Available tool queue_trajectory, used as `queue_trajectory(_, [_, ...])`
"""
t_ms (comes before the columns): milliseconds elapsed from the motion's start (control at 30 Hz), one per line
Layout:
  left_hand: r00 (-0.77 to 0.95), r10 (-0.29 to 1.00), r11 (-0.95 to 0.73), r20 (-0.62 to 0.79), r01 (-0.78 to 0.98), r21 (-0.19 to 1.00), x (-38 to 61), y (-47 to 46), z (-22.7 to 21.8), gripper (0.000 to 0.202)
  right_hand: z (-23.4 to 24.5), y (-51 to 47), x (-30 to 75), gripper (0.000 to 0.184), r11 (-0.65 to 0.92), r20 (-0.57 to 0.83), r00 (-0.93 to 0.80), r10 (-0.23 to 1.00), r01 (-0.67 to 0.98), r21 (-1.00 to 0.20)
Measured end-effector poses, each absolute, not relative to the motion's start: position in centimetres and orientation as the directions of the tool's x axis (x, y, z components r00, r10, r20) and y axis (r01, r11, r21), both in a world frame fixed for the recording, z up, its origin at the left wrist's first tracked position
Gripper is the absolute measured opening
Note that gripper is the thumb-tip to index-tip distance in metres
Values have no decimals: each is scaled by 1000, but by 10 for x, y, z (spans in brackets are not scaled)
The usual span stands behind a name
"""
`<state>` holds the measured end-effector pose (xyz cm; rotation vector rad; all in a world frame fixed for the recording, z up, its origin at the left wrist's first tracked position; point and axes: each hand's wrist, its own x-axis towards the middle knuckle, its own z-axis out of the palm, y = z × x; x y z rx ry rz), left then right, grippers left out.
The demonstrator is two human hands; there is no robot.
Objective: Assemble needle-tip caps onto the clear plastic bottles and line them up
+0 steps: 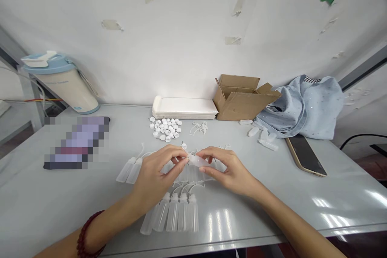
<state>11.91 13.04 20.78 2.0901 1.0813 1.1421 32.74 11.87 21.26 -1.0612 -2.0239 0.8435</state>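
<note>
My right hand (230, 171) holds a small translucent plastic bottle (198, 161) lying sideways above the grey table (272, 205). My left hand (159, 175) pinches the bottle's neck end, fingers closed on a small part I cannot make out. Below the hands lies a row of several capped translucent bottles (175, 213). Two more bottles (129, 169) lie to the left. A heap of small white caps (165, 127) sits further back, with thin white tethered plugs (199, 127) beside it.
A stack of white sheets (184, 107) and an open cardboard box (242, 98) stand at the wall. Blue cloth (305, 107), loose bottles (260, 134) and a phone (306, 155) lie right. A blue-lidded jug (65, 82) and a blurred flat item (77, 142) are left.
</note>
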Motion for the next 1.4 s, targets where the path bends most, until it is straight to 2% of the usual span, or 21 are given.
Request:
queue_trajectory(167, [359, 785, -618, 505, 407, 672, 119, 129, 204, 12, 214, 118, 326, 20, 468, 291, -414, 862, 434, -769])
queue_trajectory(333, [417, 686, -728, 596, 404, 554, 120, 128, 201, 20, 210, 117, 325, 20, 484, 314, -406, 858, 437, -758])
queue_trajectory(533, [477, 593, -799, 649, 450, 399, 119, 129, 195, 29, 200, 114, 324, 35, 470, 319, -368, 873, 466, -750])
queue_trajectory(700, [508, 516, -847, 690, 420, 325, 119, 129, 193, 34, 199, 114, 320, 34, 473, 335, -357, 872, 437, -765])
queue_trajectory(833, [502, 523, -845, 689, 408, 345, 120, 128, 194, 32, 202, 114, 319, 33, 453, 325, -344, 881, 415, -789])
queue_trajectory(967, [427, 574, -812, 699, 408, 418, 122, 127, 195, 25, 203, 113, 319, 32, 422, 298, -339, 892, 392, -817])
queue_trajectory(1100, [404, 596, -799, 695, 391, 457, 122, 128, 195, 23, 202, 112, 319, 40, 407, 288, -349, 892, 342, -847])
queue_trajectory(1300, [402, 625, -778, 669, 383, 497, 123, 127, 197, 20, 205, 110, 319, 34, 428, 301, -343, 890, 397, -812])
queue_trajectory(1400, [384, 692, -721, 611, 391, 572, 123, 125, 200, 15, 206, 109, 319, 29, 467, 344, -333, 878, 435, -770])
